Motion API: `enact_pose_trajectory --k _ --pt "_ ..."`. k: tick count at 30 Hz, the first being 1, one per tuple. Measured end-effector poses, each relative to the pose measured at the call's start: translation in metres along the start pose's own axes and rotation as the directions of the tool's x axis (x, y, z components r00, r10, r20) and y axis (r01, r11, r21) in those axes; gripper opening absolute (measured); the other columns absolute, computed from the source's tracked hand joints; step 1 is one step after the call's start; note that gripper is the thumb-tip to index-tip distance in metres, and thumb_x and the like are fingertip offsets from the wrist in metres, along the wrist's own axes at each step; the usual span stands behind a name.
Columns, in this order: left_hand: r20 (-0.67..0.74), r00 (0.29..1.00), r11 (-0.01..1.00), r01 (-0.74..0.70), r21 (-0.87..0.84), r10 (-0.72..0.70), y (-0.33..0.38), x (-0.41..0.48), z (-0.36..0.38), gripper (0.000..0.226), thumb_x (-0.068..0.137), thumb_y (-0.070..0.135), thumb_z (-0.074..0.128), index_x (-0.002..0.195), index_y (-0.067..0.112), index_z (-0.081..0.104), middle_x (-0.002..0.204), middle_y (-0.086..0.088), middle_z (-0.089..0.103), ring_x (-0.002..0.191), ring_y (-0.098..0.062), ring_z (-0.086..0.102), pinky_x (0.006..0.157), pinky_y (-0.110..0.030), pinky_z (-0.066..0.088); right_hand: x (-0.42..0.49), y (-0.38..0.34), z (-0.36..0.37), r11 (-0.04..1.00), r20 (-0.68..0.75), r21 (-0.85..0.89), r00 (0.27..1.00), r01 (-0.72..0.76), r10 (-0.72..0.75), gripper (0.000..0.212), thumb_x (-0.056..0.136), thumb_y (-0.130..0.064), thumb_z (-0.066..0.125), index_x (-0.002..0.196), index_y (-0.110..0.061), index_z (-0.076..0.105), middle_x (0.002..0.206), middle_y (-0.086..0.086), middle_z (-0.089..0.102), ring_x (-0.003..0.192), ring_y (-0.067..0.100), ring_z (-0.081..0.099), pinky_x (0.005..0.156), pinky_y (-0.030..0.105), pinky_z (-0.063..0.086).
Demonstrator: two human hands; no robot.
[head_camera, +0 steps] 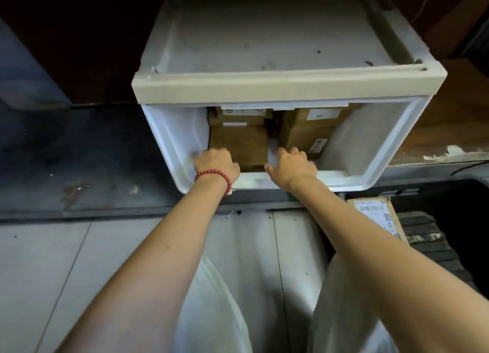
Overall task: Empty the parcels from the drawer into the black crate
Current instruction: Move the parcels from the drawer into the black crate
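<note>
Front-left parcel [238,146], plain brown card, sits in the white drawer [370,173], at the near-left of the floor. Its near edge is just behind the drawer's front wall & its left edge is close to the left wall, so it's tight on both sides. Left hand [217,165] is over the parcel's left edge, fingers curled down into the slot btwn parcel & wall. Right hand [292,165] is at the right edge w/ its thumb on the near-right corner, fingers bent down into the narrow white gap beside it. Both clasp the parcel from either side; fingertips are hidden & the shot is blurred. Right parcel [304,133] lies just across that gap, w/ a small label at its near corner & bare drawer floor btwn it & the right wall, the widest free room inside. Back parcel [238,117] is behind the held one, partly under the front lip of the drawer unit [277,40], so only the drawer's front part is open from above. Red bead bracelet [214,174] is on the left wrist. Black crate [428,236] is on the floor near the drawer's front-right corner, open-topped w/ a ribbed bottom. A labelled parcel [375,215] lies at its left edge, w/ spare floor to its right. Pale floor tiles [53,260] are below left.
</note>
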State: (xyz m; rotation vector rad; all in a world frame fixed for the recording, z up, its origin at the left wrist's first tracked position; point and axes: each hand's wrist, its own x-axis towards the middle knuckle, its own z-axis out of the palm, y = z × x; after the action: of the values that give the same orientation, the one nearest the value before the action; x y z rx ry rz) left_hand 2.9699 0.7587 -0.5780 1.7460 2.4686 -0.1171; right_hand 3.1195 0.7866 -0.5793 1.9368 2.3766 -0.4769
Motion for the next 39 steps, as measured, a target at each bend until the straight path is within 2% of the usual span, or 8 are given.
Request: enact_pose_trajectory --k 10,15,20,24,29,33,36,39 --pt "0.195 0.974 0.993 0.114 0.035 -0.118 -0.002 0.058 0.048 0.05 0.096 0.044 0.041 0.129 0.006 0.048 0.125 -0.018 0.052 0.116 -0.032 0.048 0.096 -0.04 0.041 0.069 0.009 0.046 0.997 0.104 0.074 0.994 0.026 -0.033 0.055 0.099 -0.047 0.037 0.147 -0.022 0.027 0.14 0.013 0.045 0.129 0.033 0.041 0.103 0.045 0.037" --pt "0.26 0.947 0.942 0.249 -0.224 -0.189 -0.001 0.072 0.063 0.06 0.095 0.041 0.046 0.14 0.002 0.037 0.142 -0.016 0.041 0.129 -0.032 0.041 0.104 -0.039 0.038 0.09 0.005 0.055 0.97 0.192 0.209 0.978 -0.123 0.082 0.059 0.1 -0.045 0.036 0.148 -0.016 0.02 0.139 0.016 0.047 0.126 0.035 0.046 0.102 0.046 0.037" --pt "0.232 0.936 0.899 0.325 -0.292 -0.263 -0.002 0.079 0.059 0.067 0.097 0.04 0.046 0.146 -0.002 0.027 0.149 -0.02 0.032 0.135 -0.032 0.035 0.108 -0.038 0.037 0.103 0.005 0.062 0.906 0.239 0.375 0.965 -0.194 0.108 0.053 0.099 -0.043 0.042 0.138 -0.007 0.037 0.13 0.014 0.053 0.118 0.032 0.052 0.101 0.044 0.042" --pt "0.203 0.93 0.836 0.366 -0.408 -0.308 -0.006 0.083 0.062 0.061 0.091 0.043 0.053 0.134 0.001 0.044 0.134 -0.018 0.048 0.121 -0.029 0.048 0.103 -0.037 0.042 0.104 0.007 0.061 0.863 0.216 0.46 0.969 -0.21 0.12 0.031 0.099 -0.038 0.045 0.111 -0.011 0.053 0.115 0.011 0.057 0.11 0.029 0.054 0.082 0.033 0.042" --pt "0.27 0.93 0.641 0.369 -0.673 -0.252 -0.005 0.085 0.054 0.063 0.092 0.049 0.052 0.144 0.016 0.038 0.147 -0.01 0.04 0.132 -0.028 0.041 0.107 -0.039 0.037 0.101 0.016 0.049 0.698 0.184 0.643 0.948 -0.316 0.259 0.05 0.097 -0.04 0.046 0.133 -0.005 0.049 0.144 0.018 0.035 0.132 0.035 0.035 0.111 0.04 0.031" --pt "0.268 0.937 0.434 0.343 -0.833 -0.224 -0.008 0.081 0.044 0.055 0.095 0.041 0.052 0.143 0.019 0.038 0.141 -0.005 0.046 0.128 -0.025 0.045 0.104 -0.034 0.037 0.094 0.021 0.043 0.573 0.223 0.749 0.941 -0.332 0.253 0.053 0.096 -0.046 0.047 0.137 -0.012 0.047 0.141 0.01 0.045 0.129 0.032 0.042 0.111 0.041 0.033" --pt "0.23 0.936 0.387 0.323 -0.864 -0.267 -0.008 0.078 0.039 0.049 0.094 0.044 0.052 0.135 0.019 0.046 0.127 -0.003 0.055 0.115 -0.022 0.053 0.101 -0.032 0.039 0.087 0.017 0.036 0.441 0.224 0.852 0.958 -0.283 0.182 0.048 0.099 -0.036 0.047 0.139 -0.012 0.039 0.137 0.007 0.05 0.129 0.027 0.045 0.107 0.035 0.033" --pt "0.202 0.934 0.378 0.308 -0.873 -0.295 -0.008 0.069 0.039 0.046 0.093 0.046 0.053 0.129 0.018 0.052 0.109 -0.002 0.063 0.098 -0.019 0.06 0.095 -0.032 0.046 0.075 0.011 0.028 0.354 0.217 0.896 0.96 -0.268 0.177 0.051 0.098 -0.034 0.05 0.139 -0.012 0.031 0.137 0.009 0.049 0.128 0.028 0.045 0.109 0.042 0.036"
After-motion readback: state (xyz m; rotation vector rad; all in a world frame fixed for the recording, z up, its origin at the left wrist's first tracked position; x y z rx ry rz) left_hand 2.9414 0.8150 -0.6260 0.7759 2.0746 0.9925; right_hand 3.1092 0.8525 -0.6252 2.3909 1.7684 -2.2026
